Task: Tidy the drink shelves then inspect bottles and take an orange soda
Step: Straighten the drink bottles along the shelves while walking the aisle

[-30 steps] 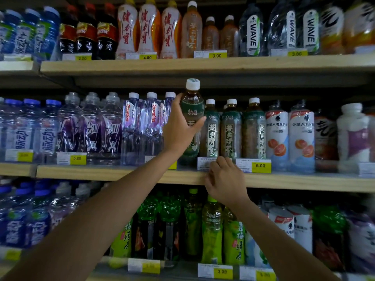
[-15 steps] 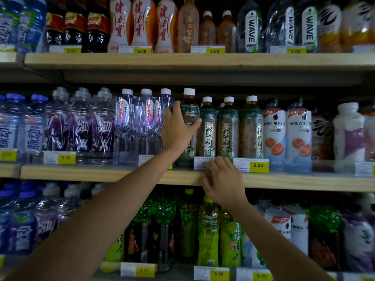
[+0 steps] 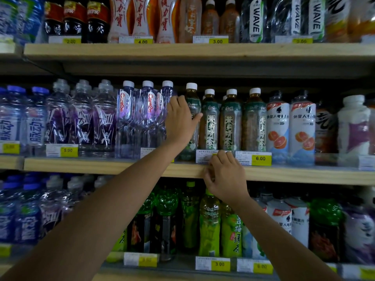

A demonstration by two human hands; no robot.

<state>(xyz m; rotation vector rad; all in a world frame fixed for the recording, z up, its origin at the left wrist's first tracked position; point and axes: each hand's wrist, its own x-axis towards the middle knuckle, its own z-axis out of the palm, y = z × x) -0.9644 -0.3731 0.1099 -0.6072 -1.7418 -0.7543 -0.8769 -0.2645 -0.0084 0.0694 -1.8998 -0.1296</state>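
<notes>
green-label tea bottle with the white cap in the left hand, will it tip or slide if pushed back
The green-label, white-capped plastic tea bottle looks full, so probably fairly heavy and stiff. Tall and narrow, it may tip if pushed high, though the neighbouring tea bottles would likely catch it.

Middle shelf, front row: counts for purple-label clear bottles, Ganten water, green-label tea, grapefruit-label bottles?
purple-label clear bottles: 3
Ganten water bottles: 3
green-label tea bottles: 4 (the left hand grips the leftmost one)
grapefruit-label bottles: 2
Total: 12
</notes>
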